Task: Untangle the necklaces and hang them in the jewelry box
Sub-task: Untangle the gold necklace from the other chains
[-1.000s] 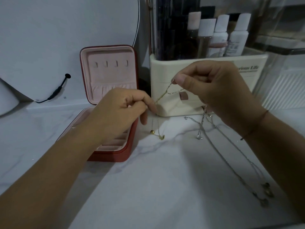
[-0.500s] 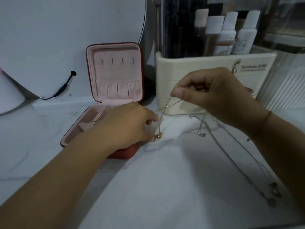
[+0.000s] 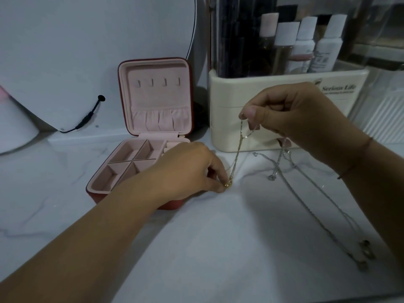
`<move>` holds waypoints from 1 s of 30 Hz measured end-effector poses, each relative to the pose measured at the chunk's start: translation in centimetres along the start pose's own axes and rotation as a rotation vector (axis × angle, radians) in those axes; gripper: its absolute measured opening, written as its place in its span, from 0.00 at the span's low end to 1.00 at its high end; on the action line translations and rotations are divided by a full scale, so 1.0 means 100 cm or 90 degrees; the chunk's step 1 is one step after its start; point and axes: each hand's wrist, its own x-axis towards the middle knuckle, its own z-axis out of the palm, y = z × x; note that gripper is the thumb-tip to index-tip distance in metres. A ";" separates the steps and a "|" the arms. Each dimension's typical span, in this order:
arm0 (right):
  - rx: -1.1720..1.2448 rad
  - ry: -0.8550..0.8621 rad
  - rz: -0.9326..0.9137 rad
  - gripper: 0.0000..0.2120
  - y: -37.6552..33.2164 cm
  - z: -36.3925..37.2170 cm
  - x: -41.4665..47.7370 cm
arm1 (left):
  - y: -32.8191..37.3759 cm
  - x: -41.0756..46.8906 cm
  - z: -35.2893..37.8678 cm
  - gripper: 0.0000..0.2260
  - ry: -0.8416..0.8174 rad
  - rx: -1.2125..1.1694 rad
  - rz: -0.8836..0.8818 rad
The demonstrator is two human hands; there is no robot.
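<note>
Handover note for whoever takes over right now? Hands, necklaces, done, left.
Left hand: pinches the gold necklace at its pendant, down at the counter.
Right hand: pinches the same chain's top, raised.
Silver necklaces: on the counter, under the right arm.
Box: open, hooks bare.
Done: nothing hung. Left: untangle, hang all.

A white, grey-veined marble countertop fills most of what I see through the head camera. At the back right a cream organiser printed "Serious Life" stands on it. Four pale-capped bottles are lined up behind its front wall, beside tall dark items I cannot make out. At the back left stands a large round white panel. A black cable plugged into its face trails down towards its lower edge. A ribbed white surface shows at far right.
</note>
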 end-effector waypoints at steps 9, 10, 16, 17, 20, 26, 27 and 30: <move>0.024 0.007 0.013 0.05 -0.001 -0.001 -0.001 | 0.008 0.001 0.006 0.19 0.045 0.034 -0.022; 0.025 0.005 0.012 0.05 -0.002 -0.001 -0.001 | 0.009 0.001 0.007 0.19 0.048 0.027 -0.027; 0.040 -0.013 0.014 0.05 -0.004 0.001 -0.001 | 0.012 0.001 0.011 0.24 0.028 -0.052 -0.051; 0.040 -0.013 0.016 0.05 -0.004 0.001 -0.001 | 0.012 0.001 0.011 0.24 0.021 -0.066 -0.045; 0.039 -0.017 0.021 0.05 -0.003 0.002 -0.001 | 0.012 0.003 0.012 0.21 0.006 -0.086 -0.025; 0.049 -0.014 0.032 0.06 -0.002 0.004 -0.001 | 0.010 0.006 0.014 0.11 -0.016 -0.105 0.016; 0.050 -0.014 0.033 0.06 -0.002 0.004 -0.001 | 0.010 0.006 0.015 0.11 -0.014 -0.104 0.018; 0.056 -0.016 0.034 0.06 -0.002 0.004 -0.001 | 0.009 0.007 0.016 0.09 -0.010 -0.099 0.023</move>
